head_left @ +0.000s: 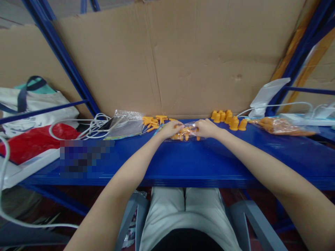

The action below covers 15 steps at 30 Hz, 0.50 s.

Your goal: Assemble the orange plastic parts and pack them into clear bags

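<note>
A clear plastic bag (186, 134) with small orange plastic pieces inside lies on the blue table in front of me. My left hand (171, 129) grips its left end with the fingers bent around the plastic. At the bag's right end, my right hand (208, 128) is closed on the film. Just beyond my left hand lies a loose pile of orange T-shaped pieces (151, 122). Several orange bell-shaped pieces (234, 123) stand upright to the right of my right hand. The fingertips of both hands are partly hidden by the shiny film.
Flat clear bags (125, 125) lie at the left, near coiled white cables (98, 127). A red bag (44, 139) and a cloth tote (36, 104) sit farther left. On the right are a bag of orange parts (282, 126) and a white power strip (306, 119). Cardboard (183, 59) backs the table.
</note>
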Available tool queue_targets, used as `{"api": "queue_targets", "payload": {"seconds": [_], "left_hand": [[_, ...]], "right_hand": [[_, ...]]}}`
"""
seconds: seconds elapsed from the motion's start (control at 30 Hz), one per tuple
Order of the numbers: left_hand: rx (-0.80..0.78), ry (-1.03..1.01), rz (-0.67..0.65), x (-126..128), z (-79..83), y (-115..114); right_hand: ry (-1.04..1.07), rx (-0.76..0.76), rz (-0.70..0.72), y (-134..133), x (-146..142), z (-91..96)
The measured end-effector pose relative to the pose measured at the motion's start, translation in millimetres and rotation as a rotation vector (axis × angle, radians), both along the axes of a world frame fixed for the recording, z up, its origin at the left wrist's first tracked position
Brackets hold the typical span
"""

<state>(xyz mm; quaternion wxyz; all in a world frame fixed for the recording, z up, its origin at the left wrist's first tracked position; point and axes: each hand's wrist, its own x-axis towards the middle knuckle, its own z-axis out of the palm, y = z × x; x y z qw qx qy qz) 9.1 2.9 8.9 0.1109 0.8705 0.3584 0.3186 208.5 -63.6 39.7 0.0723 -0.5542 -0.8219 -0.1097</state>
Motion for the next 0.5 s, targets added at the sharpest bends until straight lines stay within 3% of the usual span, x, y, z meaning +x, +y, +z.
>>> {"api": "queue_targets", "payload": {"seconds": [0.13, 0.2, 0.33, 0.5], "left_hand": [[-0.003, -0.052, -0.038, 0.6, -0.8, 0.1], [0.001, -0.101, -0.049, 0.5, -1.6, -0.3], [-0.033, -0.230, -0.020, -0.8, -3.6, 0.1], [-0.073, -0.367, -0.018, -4.0, -1.0, 1.6]], "right_hand": [[0.138, -0.041, -0.069, 9.3, 7.0, -4.1], [0.268, -0.143, -0.072, 13.5, 11.6, -5.7], [0.677, -0.427, -0.001, 16.1, 19.0, -6.7], [1.135, -0.589, 0.011, 18.1, 21.1, -10.1]]}}
